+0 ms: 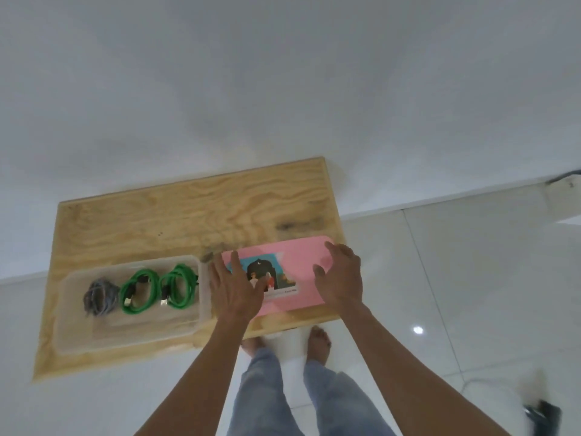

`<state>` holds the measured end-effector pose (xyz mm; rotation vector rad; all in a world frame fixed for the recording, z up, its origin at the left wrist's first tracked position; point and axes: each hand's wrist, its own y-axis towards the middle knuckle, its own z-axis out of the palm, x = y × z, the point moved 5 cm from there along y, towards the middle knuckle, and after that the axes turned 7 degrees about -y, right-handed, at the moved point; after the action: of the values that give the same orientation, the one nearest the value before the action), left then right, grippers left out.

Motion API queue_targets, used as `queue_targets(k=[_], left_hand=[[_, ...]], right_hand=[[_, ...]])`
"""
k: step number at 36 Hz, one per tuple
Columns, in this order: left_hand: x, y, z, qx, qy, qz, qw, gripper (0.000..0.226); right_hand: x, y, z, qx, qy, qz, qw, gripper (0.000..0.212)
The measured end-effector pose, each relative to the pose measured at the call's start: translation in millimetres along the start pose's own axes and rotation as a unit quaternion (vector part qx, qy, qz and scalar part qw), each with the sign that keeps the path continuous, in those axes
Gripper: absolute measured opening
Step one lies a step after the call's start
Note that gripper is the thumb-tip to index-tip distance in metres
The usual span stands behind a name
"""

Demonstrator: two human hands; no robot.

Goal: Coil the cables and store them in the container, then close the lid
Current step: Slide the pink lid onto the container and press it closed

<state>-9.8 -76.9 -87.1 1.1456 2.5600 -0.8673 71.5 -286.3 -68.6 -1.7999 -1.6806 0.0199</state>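
Note:
A clear plastic container [72, 336] stands on the left part of a wooden table [176, 212]. Inside it lie three coiled cables in a row: a grey cable [99, 296] at the left, a green cable [138, 292] in the middle and a second green cable [179, 286] at the right. A pink lid [303, 262] with a picture label lies flat on the table to the container's right. My left hand [234, 286] hovers over or touches the lid's left end, fingers spread. My right hand [341, 275] is over its right end, fingers relaxed.
The table stands against a white wall on a glossy white tiled floor [456, 278]. My legs and bare feet [319, 341] are just in front of the table's near edge. A dark object [545, 415] lies on the floor at the lower right.

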Motion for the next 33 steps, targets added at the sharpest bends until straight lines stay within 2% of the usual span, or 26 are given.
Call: queue_targets(k=[5, 11, 14, 18, 21, 26, 33], left_hand=[[11, -2, 16, -0.006, 0.012, -0.018, 1.0, 0.091], [8, -3, 17, -0.016, -0.047, -0.038, 0.998, 0.098], [4, -5, 18, -0.022, -0.037, -0.04, 0.998, 0.094], [-5, -7, 16, -0.018, -0.049, -0.05, 0.997, 0.094], [-18, -11, 8, -0.032, -0.033, -0.023, 0.999, 0.094], [-48, -19, -23, -0.077, -0.035, 0.017, 0.996, 0.097], [-59, -27, -92, -0.157, -0.068, 0.065, 0.983, 0.1]], right_hand=[[-8, 2, 16, 0.006, -0.093, -0.017, 0.996, 0.071], [-17, 2, 24, 0.007, -0.096, -0.019, 0.995, 0.071], [-18, 1, 26, 0.009, -0.096, -0.026, 0.995, 0.069], [-20, -1, 26, 0.005, -0.065, -0.024, 0.998, 0.071], [-22, 0, 15, -0.016, -0.031, -0.004, 0.999, 0.073], [-18, -3, -19, -0.072, 0.015, 0.023, 0.997, 0.073], [30, -18, -53, -0.125, 0.066, -0.019, 0.99, 0.068]])
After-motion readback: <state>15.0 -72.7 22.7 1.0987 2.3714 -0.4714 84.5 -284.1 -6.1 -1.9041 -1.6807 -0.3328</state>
